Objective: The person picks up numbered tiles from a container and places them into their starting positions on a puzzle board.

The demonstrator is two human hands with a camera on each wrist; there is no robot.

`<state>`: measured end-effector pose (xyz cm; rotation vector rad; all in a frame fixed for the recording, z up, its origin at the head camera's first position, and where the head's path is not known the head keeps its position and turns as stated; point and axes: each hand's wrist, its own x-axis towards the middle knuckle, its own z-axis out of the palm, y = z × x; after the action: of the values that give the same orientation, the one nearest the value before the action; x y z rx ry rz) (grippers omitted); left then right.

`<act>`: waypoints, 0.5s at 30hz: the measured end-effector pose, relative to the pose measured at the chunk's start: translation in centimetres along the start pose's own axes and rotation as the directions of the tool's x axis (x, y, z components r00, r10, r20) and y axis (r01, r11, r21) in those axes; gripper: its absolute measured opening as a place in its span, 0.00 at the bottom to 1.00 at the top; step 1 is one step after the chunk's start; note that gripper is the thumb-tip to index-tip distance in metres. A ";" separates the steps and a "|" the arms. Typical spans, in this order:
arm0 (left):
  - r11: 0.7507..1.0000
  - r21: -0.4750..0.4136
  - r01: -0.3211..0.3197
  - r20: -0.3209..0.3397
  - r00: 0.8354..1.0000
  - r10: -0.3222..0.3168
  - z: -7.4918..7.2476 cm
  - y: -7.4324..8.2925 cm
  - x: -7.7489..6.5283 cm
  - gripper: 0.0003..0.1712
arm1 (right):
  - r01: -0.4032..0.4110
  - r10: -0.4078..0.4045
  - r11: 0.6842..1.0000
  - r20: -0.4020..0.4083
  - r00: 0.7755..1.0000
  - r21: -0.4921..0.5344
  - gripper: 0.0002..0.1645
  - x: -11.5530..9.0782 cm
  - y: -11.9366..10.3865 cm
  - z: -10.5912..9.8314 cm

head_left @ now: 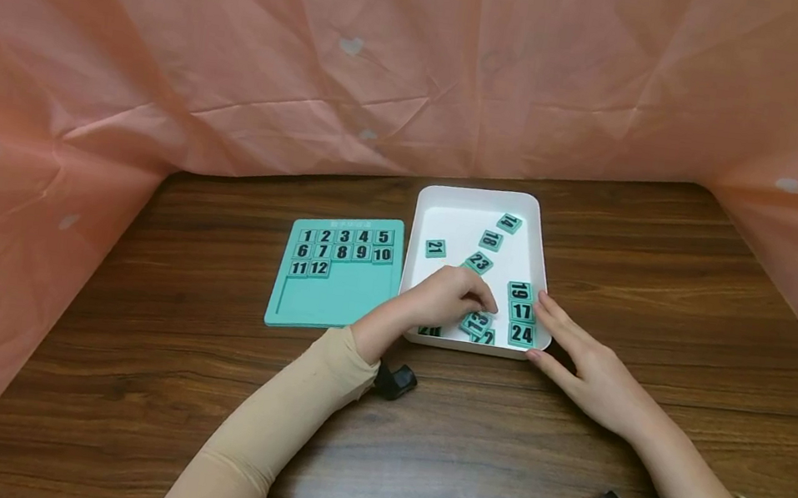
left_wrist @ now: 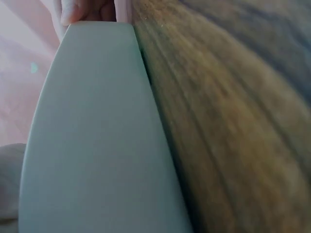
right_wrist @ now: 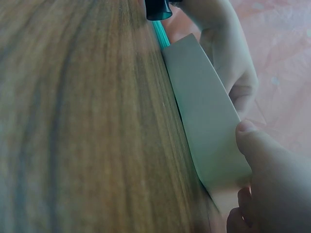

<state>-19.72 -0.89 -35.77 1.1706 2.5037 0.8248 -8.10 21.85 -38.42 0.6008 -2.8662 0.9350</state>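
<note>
A white tray (head_left: 476,203) holds several teal number tiles, among them tiles 19, 17 and 24 (head_left: 520,333) in a column at its right side. My left hand (head_left: 442,295) reaches over the near wall and pinches the number 13 tile (head_left: 475,323), which overlaps another tile beneath it. My right hand (head_left: 597,382) holds the tray's near right corner, thumb on the front rim and fingers along the right wall. Left of the tray lies a teal puzzle board (head_left: 339,300) with tiles 1 to 12 set in order from its top row.
Loose in the tray lie tile 21 (head_left: 435,248), tile 23 (head_left: 478,262), tile 18 (head_left: 491,240) and tile 14 (head_left: 509,224). Tray and board rest on a dark wooden table (head_left: 216,259). A pink curtain (head_left: 394,55) encloses the back and sides.
</note>
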 end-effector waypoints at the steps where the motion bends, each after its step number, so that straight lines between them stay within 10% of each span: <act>1: 1.000 0.005 0.000 0.004 1.000 0.000 0.1 0.0 0.1 0.09 | -0.001 0.001 1.000 0.000 1.000 0.001 0.38 0.0 0.0 0.0; 15: 0.996 0.017 0.083 -0.054 0.995 -0.082 0.2 0.3 -1.1 0.15 | -0.012 0.012 1.000 -0.009 1.000 0.007 0.38 0.0 -0.2 0.0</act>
<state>-18.78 -1.50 -35.75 1.0571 2.5895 0.8222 -8.04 21.71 -38.34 0.5785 -2.8628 0.9470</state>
